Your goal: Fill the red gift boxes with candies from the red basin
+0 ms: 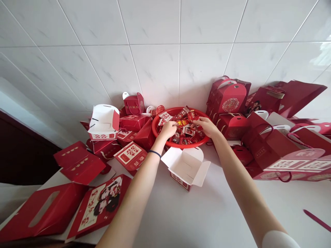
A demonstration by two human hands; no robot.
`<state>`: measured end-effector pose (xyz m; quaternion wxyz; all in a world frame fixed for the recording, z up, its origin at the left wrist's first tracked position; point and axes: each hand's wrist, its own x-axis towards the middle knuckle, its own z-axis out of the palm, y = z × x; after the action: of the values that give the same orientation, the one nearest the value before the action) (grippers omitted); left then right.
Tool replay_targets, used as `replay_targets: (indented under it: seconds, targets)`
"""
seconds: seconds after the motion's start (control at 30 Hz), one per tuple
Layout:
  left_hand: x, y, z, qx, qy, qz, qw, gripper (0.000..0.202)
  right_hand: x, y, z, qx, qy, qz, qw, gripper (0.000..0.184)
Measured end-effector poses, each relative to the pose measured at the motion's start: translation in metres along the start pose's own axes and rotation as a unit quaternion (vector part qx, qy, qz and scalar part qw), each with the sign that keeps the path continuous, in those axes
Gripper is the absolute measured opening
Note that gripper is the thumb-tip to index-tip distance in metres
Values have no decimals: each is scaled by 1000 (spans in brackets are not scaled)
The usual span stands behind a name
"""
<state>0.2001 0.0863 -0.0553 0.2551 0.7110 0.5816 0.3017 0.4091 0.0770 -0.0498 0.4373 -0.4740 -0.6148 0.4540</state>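
Observation:
A round red plastic basin (178, 146) against the wall is full of small wrapped candies (188, 131), mostly red. Inside its left side my left hand (168, 129) has its fingers closed at a red candy with yellow lettering (183, 123). My right hand (207, 127) reaches in over the right rim, its fingers pinched on a wrapped candy partly hidden by them. Just in front of the basin stands an open gift box (186, 167), white inside, its flaps spread; no candy shows in it.
Red gift boxes (284, 148) are stacked on the right, with taller ones (229, 98) behind. More boxes lie left, including an open white-lined one (103, 120) and a large one with cartoon figures (103, 203). A dark red stick-like item (317, 220) lies on the white table (207, 220).

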Motion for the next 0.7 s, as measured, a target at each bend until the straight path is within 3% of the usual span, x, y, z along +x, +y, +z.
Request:
replay_targets:
  seconds: [0.13,0.23,0.37,0.47,0.6,0.7]
  targets:
    - [0,-1,0,-14,1,0,1000,46,-1,-11,-8,-130,-83,4,988,18]
    - [0,-1,0,-23,4,5,1000,46,-1,-14,-12,-258,-154,26,954,23]
    - [-2,0,-1,-26,12,11,1000,42,3,-7,-6,-396,-169,64,900,39]
    - [-4,2,-3,-21,14,16,1000,34,5,-1,-1,-447,-164,80,876,43]
    - [-7,3,-5,-18,17,19,1000,31,7,-2,1,-457,-149,76,874,27]
    - [-6,1,-3,-24,22,12,999,33,3,-6,-2,-414,-130,51,900,18]
